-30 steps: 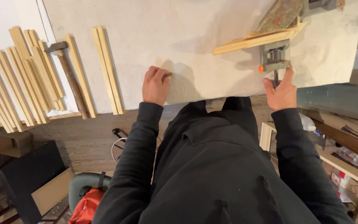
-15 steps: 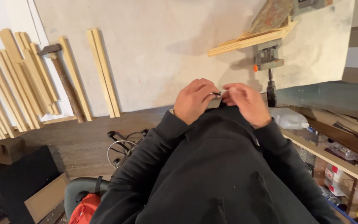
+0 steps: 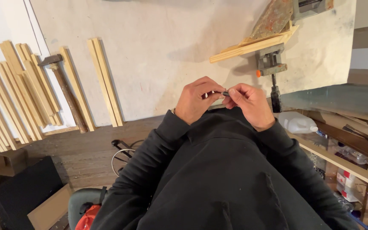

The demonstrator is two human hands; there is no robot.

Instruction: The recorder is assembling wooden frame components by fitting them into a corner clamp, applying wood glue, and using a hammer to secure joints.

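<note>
Both hands met just off the near edge of the table [image 3: 158, 64], over the person's dark sweatshirt. The left hand [image 3: 196, 101] and the right hand [image 3: 248, 102] each had their grip pinched together on a small dark object [image 3: 225, 93], held between the fingertips of both; what it was could not be told. A metal clamp [image 3: 271, 64] gripped wooden strips [image 3: 252, 44] at the table's near right edge. A hammer [image 3: 64, 87] lay among wooden slats [image 3: 18, 93] toward the left edge.
</note>
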